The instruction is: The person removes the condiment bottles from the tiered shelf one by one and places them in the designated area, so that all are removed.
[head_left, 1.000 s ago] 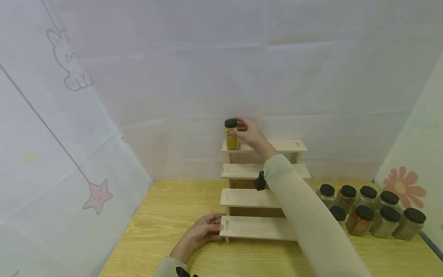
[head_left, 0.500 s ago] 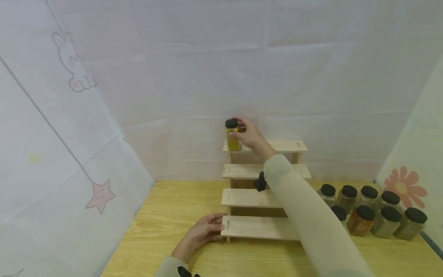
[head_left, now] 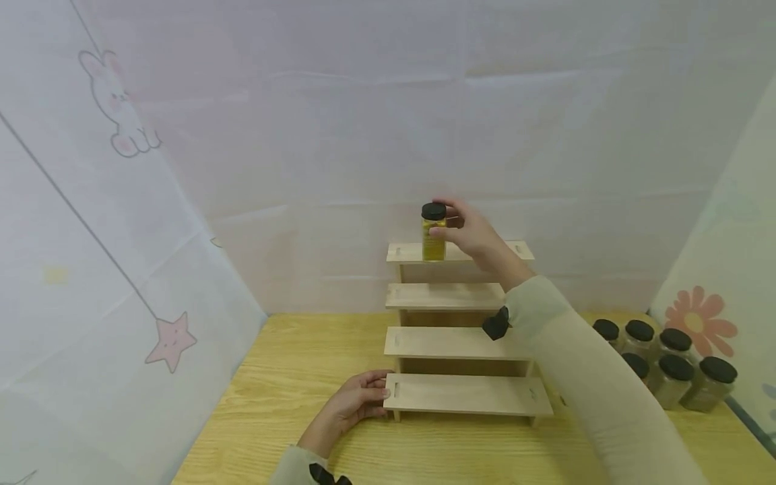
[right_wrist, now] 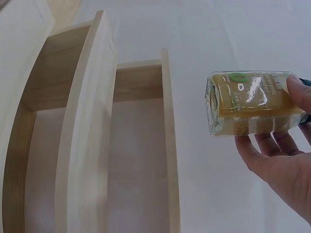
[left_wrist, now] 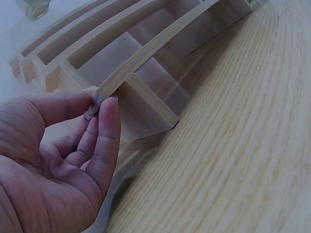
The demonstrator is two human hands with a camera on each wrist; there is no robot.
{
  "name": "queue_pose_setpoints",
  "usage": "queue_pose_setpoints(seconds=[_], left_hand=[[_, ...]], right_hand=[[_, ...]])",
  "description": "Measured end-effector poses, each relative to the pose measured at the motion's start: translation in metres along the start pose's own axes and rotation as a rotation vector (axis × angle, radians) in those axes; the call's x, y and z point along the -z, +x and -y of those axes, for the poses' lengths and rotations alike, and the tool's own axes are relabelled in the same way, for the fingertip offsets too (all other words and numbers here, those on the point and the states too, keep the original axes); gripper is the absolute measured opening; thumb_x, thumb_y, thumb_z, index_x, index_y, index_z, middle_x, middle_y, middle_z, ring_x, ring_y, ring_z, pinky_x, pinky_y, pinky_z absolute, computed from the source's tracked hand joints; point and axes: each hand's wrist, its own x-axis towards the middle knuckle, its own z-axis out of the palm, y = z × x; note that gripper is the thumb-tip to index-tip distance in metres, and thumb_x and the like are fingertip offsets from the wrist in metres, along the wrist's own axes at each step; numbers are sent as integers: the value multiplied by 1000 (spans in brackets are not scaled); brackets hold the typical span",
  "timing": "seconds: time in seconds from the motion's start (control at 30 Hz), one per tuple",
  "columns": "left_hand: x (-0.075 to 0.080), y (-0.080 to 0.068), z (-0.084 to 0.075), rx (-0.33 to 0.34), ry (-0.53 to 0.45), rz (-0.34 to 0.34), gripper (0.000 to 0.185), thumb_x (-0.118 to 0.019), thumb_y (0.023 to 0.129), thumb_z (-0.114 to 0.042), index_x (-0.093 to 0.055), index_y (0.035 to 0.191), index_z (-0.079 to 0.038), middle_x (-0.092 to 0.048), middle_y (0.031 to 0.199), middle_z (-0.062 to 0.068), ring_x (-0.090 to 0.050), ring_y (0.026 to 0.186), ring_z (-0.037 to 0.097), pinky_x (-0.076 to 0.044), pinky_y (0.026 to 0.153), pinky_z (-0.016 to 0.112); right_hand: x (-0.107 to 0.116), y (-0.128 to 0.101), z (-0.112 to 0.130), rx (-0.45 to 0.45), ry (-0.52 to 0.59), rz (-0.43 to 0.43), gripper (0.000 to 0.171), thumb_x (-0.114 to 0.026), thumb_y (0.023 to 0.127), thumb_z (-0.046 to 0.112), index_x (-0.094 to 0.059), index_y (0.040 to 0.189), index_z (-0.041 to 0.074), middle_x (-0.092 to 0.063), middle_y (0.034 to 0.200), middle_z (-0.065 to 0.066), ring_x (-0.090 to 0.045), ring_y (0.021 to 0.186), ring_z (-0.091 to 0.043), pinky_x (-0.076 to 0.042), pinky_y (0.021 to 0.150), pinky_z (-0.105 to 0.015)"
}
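Observation:
My right hand [head_left: 475, 239] grips a glass spice jar [head_left: 434, 244] with a black lid and yellow powder, its label reading turmeric powder. The jar is upright over the left-middle part of the top shelf [head_left: 514, 250]. In the right wrist view a gap shows between the jar [right_wrist: 252, 102] and the shelf edge, with thumb and fingers around its lid end. My left hand [head_left: 353, 404] pinches the left end of the lowest shelf [head_left: 467, 394] of a pale wooden stepped rack. The left wrist view shows thumb and fingertips of that hand [left_wrist: 63, 160] on the board's end.
Several black-lidded spice jars [head_left: 675, 374] stand grouped on the wooden table [head_left: 291, 364] to the right of the rack, partly behind my right sleeve [head_left: 600, 377]. A pale cloth backdrop [head_left: 339, 168] hangs close behind the rack, with printed cloth at both sides.
My right hand has moved the turmeric jar rightward from the left end of the top shelf. The right sleeve now covers more of the grouped jars. My left hand keeps its place.

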Motion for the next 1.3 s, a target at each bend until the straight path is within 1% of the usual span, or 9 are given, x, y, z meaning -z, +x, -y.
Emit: queue_pose_setpoints(seconds=[0.1,0.27,0.37,0.5,0.67,0.8,1.03,1.1,1.3], left_hand=[[0,0,0,0,1,2,65,-69,93,-4,-41,150,6,-64,114,10,-70,92,19,-61,69,27],[0,1,1,8,-1,3,65,-69,93,-4,-41,150,6,-64,115,10,-70,92,19,-61,70,27],[1,1,0,11,0,0,64,-69,93,-4,-41,150,6,-64,115,10,-70,91,19,-61,70,27],[0,0,0,12,3,-3,64,-69,93,-4,-41,149,6,-64,113,9,-70,91,18,-61,70,27],[-1,-1,1,12,3,-4,66,-69,93,-4,-39,150,8,-64,113,9,-70,90,18,-61,69,27],[-1,-1,1,11,0,-3,66,-69,93,-4,-39,150,7,-64,114,9,-70,90,18,-61,69,27],[-2,0,0,13,-2,-5,66,-69,93,-4,-38,150,7,-63,114,10,-69,90,17,-61,69,26],[-2,0,0,14,-2,-9,66,-69,93,-3,-38,150,7,-63,114,10,-69,90,17,-61,69,26],[-2,0,0,12,0,-8,66,-69,92,-3,-38,150,8,-63,114,9,-69,89,17,-60,68,26]], right_hand=[[12,-11,1,-9,-6,-4,67,-71,96,13,-40,155,21,-46,147,-13,-49,130,-31,-39,112,-54],[31,-31,1,-2,-95,-16,67,-72,96,19,-40,155,21,-49,145,-13,-51,129,-33,-38,113,-59],[43,-44,-1,13,-114,-16,67,-72,96,21,-39,155,20,-49,144,-14,-51,128,-34,-39,111,-59],[55,-62,-4,25,-97,-21,67,-72,96,21,-40,154,19,-50,141,-14,-53,124,-31,-44,107,-52],[71,-85,-7,41,-134,-35,64,-72,96,22,-42,152,21,-54,138,-11,-57,117,-21,-51,96,-32],[85,-104,-13,58,-148,-30,63,-70,97,21,-40,153,20,-55,137,-8,-57,117,-13,-52,90,-21],[108,-136,-25,82,-126,-49,58,-68,98,11,-43,150,17,-60,128,7,-61,113,-5,-52,90,-17],[113,-144,-30,91,-149,-45,58,-67,99,11,-42,151,17,-60,128,12,-60,113,-2,-51,89,-15],[126,-165,-44,92,-200,-34,57,-64,100,10,-40,152,16,-58,129,15,-62,110,1,-49,86,-13]])
